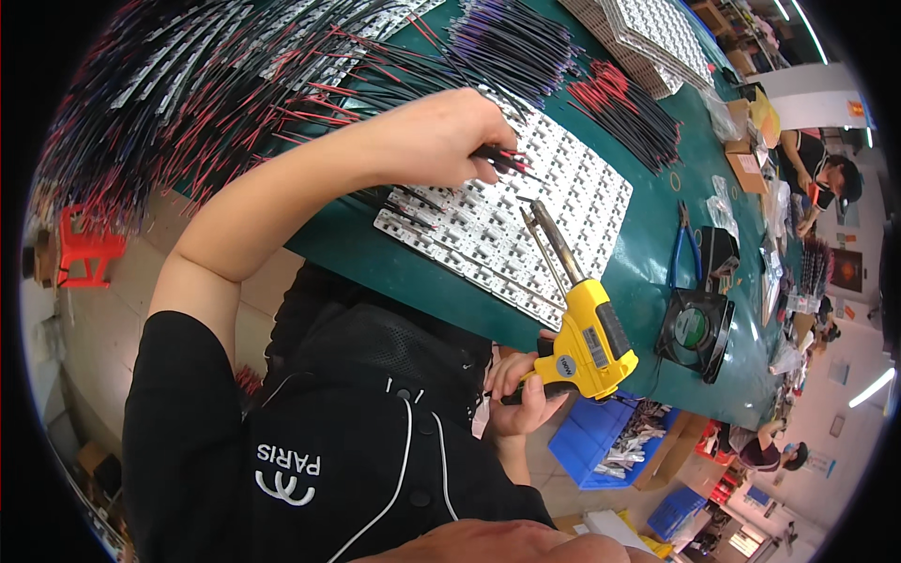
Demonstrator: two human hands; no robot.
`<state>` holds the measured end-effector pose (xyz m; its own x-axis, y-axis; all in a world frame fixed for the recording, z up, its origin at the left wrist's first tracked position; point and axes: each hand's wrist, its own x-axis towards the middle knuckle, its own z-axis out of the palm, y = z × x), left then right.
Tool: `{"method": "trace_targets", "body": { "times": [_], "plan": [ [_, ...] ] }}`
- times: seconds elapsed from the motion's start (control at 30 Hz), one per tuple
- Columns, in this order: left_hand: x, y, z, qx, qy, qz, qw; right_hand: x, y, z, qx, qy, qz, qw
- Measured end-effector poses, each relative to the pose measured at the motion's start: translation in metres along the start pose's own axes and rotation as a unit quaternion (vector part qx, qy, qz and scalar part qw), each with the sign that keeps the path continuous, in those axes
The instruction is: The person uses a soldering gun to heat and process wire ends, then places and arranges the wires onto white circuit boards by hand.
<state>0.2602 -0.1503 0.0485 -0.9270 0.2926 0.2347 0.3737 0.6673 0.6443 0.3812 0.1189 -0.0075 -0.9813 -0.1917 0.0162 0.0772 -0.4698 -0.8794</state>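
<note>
1. The white panel [584, 192] lies flat and askew before me, covered in rows of small parts
2. The black and red wires [508, 160] I pinch form a small bundle over the white panel, ends pointing right
3. The yellow soldering gun [587, 345] I grip points away and leftward, its long metal barrel over the white panel, its bent tip near the wire ends

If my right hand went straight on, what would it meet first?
Led by its soldering gun, probably the wires in your left hand; depth is unclear, so perhaps the white board.
</note>
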Motion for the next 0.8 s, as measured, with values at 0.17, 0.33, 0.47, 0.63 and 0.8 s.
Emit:
{"method": "trace_targets", "body": {
  "times": [0.17, 0.33, 0.47, 0.63, 0.8],
  "plan": [
    [-0.002, -0.011, 0.023, -0.028, -0.005, -0.048, 0.998, 0.003, 0.003, 0.003, -0.005, -0.01, 0.006, 1.0],
    [-0.002, -0.014, 0.029, -0.029, -0.009, -0.074, 0.997, 0.006, 0.005, 0.008, -0.084, 0.011, 0.01, 0.996],
    [-0.003, -0.011, 0.03, -0.031, -0.005, -0.089, 0.996, 0.004, 0.008, 0.005, -0.079, 0.022, 0.011, 0.997],
    [-0.007, -0.013, 0.031, -0.028, 0.014, -0.072, 0.997, 0.002, 0.009, 0.004, -0.079, 0.02, 0.02, 0.997],
    [-0.007, -0.014, 0.033, -0.029, 0.025, -0.061, 0.997, 0.003, 0.01, -0.001, -0.008, -0.027, 0.019, 0.999]
  ]
}}
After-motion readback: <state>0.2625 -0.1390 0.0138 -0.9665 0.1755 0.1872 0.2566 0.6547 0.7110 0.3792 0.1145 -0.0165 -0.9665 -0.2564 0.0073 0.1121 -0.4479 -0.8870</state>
